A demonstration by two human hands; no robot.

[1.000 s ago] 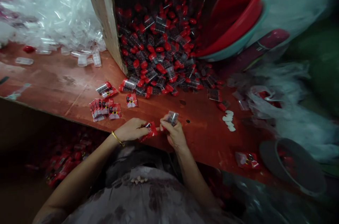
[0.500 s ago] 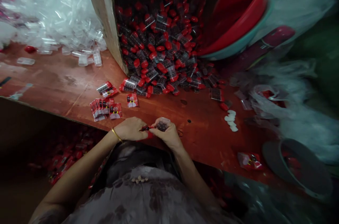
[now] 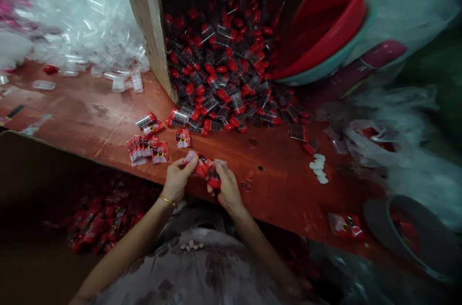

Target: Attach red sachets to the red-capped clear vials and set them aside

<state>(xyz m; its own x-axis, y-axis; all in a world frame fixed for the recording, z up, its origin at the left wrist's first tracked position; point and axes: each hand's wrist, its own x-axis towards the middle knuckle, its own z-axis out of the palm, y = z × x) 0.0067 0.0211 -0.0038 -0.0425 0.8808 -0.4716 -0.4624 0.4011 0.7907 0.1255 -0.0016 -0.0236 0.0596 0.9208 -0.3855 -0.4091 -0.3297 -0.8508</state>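
My left hand (image 3: 177, 180) pinches the pale end of a red printed packet (image 3: 203, 165) over the front of the table. Close beside it, my right hand (image 3: 228, 187) is closed around a small clear container with a red cap (image 3: 214, 180), which touches the packet's other end; fingers partly cover it. Just beyond my left hand lie a fanned stack of red packets (image 3: 139, 147), a single packet (image 3: 183, 138) and a clear tube (image 3: 146, 120) resting by another packet. A heap of red-capped clear containers (image 3: 224, 69) spills toward me from a cardboard box.
The box's flap (image 3: 147, 21) rises left of the heap. Clear empty tubes (image 3: 83, 21) are piled at the back left. A red basin (image 3: 332, 21) leans at the right, near white discs (image 3: 318, 169) and a grey bowl (image 3: 407, 237). More red packets (image 3: 101, 223) lie below the table edge.
My left hand has turned upward and drawn the packet out into view, stretched toward the right hand. The right hand has tilted the container so its red cap faces down. The view has shifted slightly.
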